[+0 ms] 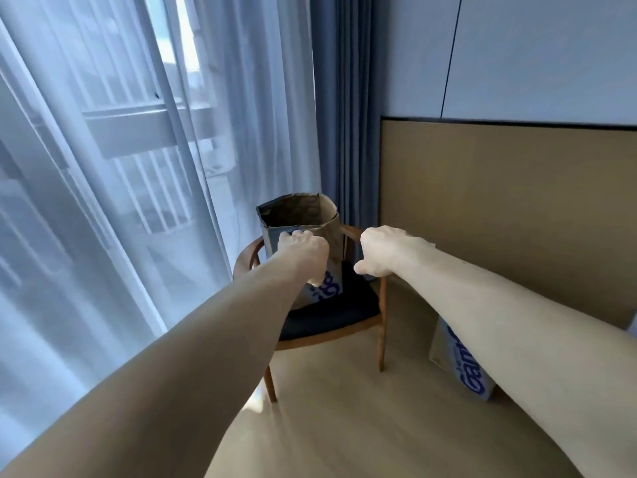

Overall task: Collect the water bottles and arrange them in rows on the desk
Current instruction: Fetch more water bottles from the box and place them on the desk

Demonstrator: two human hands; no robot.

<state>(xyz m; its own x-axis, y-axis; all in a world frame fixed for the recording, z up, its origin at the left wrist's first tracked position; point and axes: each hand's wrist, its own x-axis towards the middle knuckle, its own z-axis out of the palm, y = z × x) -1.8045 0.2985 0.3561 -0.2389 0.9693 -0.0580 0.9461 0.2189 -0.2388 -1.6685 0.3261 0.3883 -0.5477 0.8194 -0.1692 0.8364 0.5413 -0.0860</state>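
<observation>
Ahead at twelve o'clock, a brown open-topped cardboard box with blue print (296,212) stands on a round-backed wooden chair with a dark seat cushion (337,312). Its walls block my view inside, so I cannot tell whether the water bottles are in there. Sheer white curtains (103,167) hang from nine to eleven o'clock, and a blue pleated curtain (348,115) hangs behind the chair. At four o'clock a second printed cardboard box (462,370) sits on the pale wood floor (344,408), half hidden by my right forearm. Both arms reach straight out. My left hand (303,257) curls at the first box's near wall; whether it grips I cannot tell. My right hand (382,251) is clenched, thumb out, just beside the chair's arm.
</observation>
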